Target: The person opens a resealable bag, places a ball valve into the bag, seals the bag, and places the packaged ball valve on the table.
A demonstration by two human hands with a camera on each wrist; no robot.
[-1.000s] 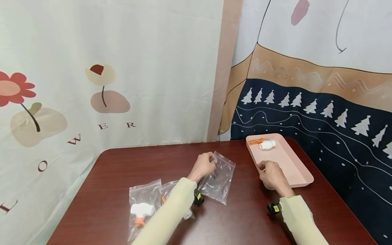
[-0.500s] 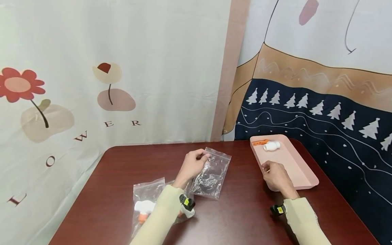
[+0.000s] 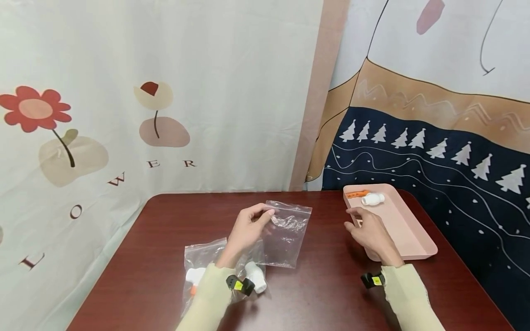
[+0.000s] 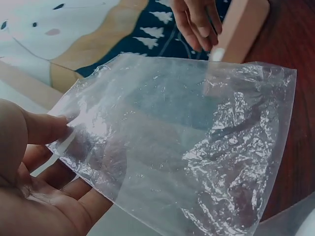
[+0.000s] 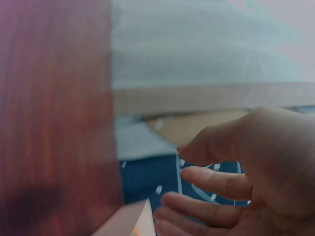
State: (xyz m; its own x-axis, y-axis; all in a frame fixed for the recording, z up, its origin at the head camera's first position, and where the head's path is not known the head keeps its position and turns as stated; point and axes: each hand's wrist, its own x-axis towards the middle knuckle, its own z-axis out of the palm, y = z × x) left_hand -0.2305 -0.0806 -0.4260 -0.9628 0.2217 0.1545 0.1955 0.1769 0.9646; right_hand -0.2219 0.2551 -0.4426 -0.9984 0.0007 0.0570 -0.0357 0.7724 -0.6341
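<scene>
My left hand point(image 3: 247, 228) pinches the edge of a clear zip-lock bag point(image 3: 288, 234) between thumb and fingers. In the left wrist view the bag point(image 4: 162, 132) spreads flat and wrinkled, with nothing seen inside. My right hand point(image 3: 370, 230) hovers beside the left wall of a pink tray point(image 3: 403, 225); its fingers are loosely bent and hold nothing, with the thumb apart from them in the right wrist view. A white plastic fitting point(image 3: 373, 199) and an orange strip-like piece point(image 3: 357, 194) lie at the tray's far end.
Left of the held bag, more clear bags point(image 3: 207, 250) lie on the dark red table point(image 3: 323, 294), partly hidden by my left forearm. A white fitting point(image 3: 256, 277) shows in one, white and orange parts in another. Printed curtains point(image 3: 232, 92) hang behind the table.
My left hand has moved left, drawing the clear bag with it. The right hand's fingers have spread from a closer pinch at the tray's edge. The view has turned slightly left.
</scene>
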